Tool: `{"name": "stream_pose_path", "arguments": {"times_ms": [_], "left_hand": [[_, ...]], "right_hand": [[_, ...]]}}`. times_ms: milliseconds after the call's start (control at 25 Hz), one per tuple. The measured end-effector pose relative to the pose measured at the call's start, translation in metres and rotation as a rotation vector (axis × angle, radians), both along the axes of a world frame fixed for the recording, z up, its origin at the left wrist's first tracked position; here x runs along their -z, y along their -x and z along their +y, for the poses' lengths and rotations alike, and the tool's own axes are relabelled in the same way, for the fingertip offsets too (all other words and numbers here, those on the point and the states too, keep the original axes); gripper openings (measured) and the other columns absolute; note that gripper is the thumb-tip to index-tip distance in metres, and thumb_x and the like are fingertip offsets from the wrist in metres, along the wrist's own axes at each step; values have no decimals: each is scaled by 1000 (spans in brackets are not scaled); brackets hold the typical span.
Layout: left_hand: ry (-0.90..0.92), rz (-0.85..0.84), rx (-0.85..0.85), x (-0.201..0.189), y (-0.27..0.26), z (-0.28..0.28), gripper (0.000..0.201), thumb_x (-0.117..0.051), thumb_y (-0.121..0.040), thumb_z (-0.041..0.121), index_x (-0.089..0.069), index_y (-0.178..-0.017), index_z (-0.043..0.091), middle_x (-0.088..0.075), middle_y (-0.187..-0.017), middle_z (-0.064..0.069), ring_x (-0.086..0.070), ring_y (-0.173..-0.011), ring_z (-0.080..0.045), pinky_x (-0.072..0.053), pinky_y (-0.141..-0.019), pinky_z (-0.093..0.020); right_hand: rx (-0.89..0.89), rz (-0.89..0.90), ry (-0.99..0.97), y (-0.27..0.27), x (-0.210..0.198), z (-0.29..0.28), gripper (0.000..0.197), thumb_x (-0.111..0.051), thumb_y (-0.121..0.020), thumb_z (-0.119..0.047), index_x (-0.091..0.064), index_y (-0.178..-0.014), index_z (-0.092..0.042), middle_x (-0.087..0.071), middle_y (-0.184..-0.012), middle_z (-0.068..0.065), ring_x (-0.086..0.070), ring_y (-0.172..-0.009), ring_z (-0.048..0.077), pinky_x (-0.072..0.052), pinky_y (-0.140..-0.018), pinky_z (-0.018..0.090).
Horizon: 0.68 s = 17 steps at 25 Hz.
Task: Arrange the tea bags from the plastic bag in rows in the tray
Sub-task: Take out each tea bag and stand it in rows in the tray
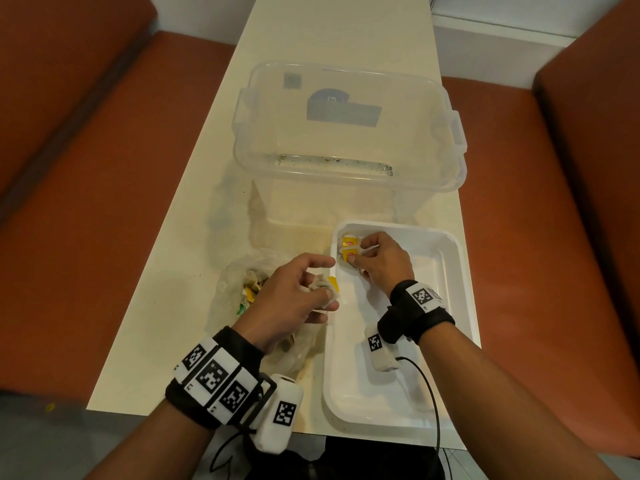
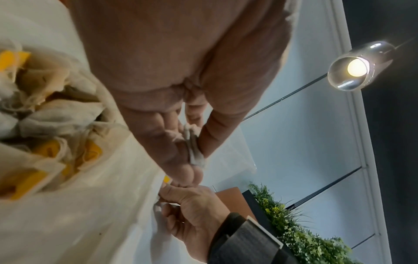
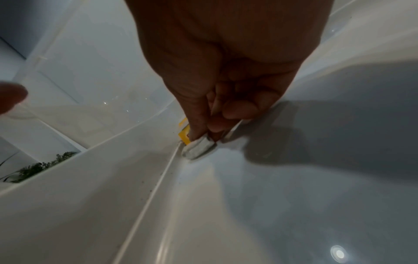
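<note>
A white tray (image 1: 450, 258) lies at the table's front right. Two tea bags with yellow tags (image 1: 349, 249) sit one behind the other in its far left corner. My right hand (image 1: 360, 256) is inside the tray and pinches the nearer tea bag (image 3: 199, 149) against the tray floor beside the left wall. My left hand (image 1: 318, 289) hovers over the clear plastic bag (image 1: 242, 289) just left of the tray and grips a tea bag (image 2: 194, 148) with a yellow tag between thumb and fingers. More tea bags (image 2: 56, 114) lie bunched inside the plastic bag.
A large clear lidless storage box (image 1: 346, 133) stands behind the tray and bag, taking up the middle of the cream table (image 1: 166, 289). Orange-brown bench seats (image 1: 86, 168) flank the table on both sides. A black cable (image 1: 433, 393) crosses the tray's front rim.
</note>
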State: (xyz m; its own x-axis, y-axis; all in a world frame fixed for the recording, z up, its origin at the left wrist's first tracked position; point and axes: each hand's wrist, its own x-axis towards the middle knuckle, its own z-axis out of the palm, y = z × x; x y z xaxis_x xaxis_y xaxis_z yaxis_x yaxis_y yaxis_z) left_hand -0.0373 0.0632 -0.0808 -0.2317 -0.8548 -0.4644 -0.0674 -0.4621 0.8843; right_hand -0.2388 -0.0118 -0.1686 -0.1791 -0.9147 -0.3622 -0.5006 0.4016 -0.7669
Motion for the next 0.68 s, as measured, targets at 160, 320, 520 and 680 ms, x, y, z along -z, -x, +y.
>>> {"name": "stream_pose_path", "arguments": {"times_ms": [160,320,520,680], "left_hand": [[-65,125,-125,-2,3,-2,29,-63,-92,0,-61,-116,16,-72,-95,-8,-75,-90,-22,-60,-67,-28],[-149,280,-204,-1,5,-5,21,-55,-97,-3,-67,-112,6,-73,-99,-10,-75,-91,-19,-61,-75,-26],[-147,308,-184,1,8,-7,32,-55,-96,-5,-64,-121,12,-73,-99,-10,-74,-93,-23,-62,-77,-31],[-137,303,-137,-1,13,-5,34,-58,-95,-4,-62,-123,16,-76,-98,-7,-74,-93,-21,-62,-80,-36]], "right_hand": [[67,-79,-14,1,-7,3,37,-87,-74,-31,-53,-87,-21,-70,-80,2,-67,-65,20,-59,-70,40],[127,-95,36,4,-25,24,23,-75,-88,-31,-58,-90,-15,-71,-91,10,-67,-67,18,-52,-60,29],[-30,-374,-13,1,-73,61,26,-68,-91,-39,-70,-104,-17,-72,-97,8,-64,-68,12,-51,-64,28],[-139,-448,-8,-7,-92,75,20,-72,-88,-33,-74,-99,-17,-71,-88,6,-62,-70,12,-49,-64,26]]}}
